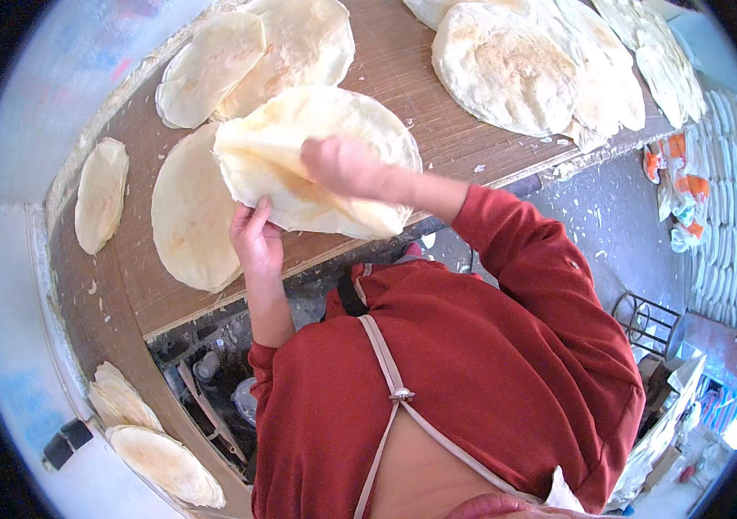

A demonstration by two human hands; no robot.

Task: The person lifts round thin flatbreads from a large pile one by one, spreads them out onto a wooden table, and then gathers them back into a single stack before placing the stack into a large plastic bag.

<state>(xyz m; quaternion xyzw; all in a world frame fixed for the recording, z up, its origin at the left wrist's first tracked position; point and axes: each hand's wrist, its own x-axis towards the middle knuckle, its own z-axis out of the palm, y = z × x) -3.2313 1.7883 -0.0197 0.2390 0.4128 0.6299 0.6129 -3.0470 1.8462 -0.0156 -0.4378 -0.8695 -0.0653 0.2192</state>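
Note:
A large, thin round flatbread (323, 117) is raised in front of me, its near part creased and folded over itself. My left hand (257, 235) pinches the near left edge between thumb and fingers. Over the middle of the same bread, my right hand (342, 163) is curled and blurred by motion; whether its fingers grip the sheet cannot be made out. Just left of it, a pale flatbread (190, 207) lies flat on the slatted tabletop (388, 52), partly covered. Behind, overlapping flatbreads (303, 45) rest near the wall side.
Thick stacks of flatbread (505, 68) stand at the table's far right. A single flatbread (101, 194) lies by the left wall, and more breads (164, 464) sit at the lower left. Piled white sacks (728, 214) and a black metal rack (651, 324) stand on the right.

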